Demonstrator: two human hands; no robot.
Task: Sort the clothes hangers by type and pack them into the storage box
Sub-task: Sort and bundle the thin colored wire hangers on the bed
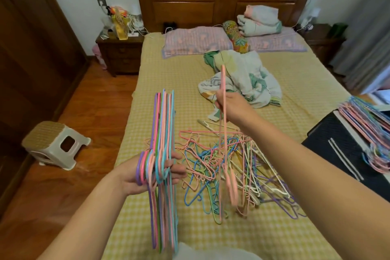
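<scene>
We hold our left hand (152, 172) closed around a thick bundle of hangers (163, 167), purple, pink, green and blue, gripped near the hooks with the frames standing on edge over the near left part of the bed (274, 236). Our right hand (229, 105) is raised farther out, its fingers pinched shut on a single pink hanger (223, 143) that hangs down edge-on, its lower part blurred above the loose pile of hangers (236, 171). That pile lies tangled on the yellow checked sheet between our forearms, in pink, blue, white, purple and green. At the right edge, a black storage box (337, 143) sits beside the bed with a stack of sorted hangers (367, 127) lying across its far side. A crumpled blanket (247, 78) lies farther up the bed, and a small stool (53, 143) stands on the wooden floor at left.
</scene>
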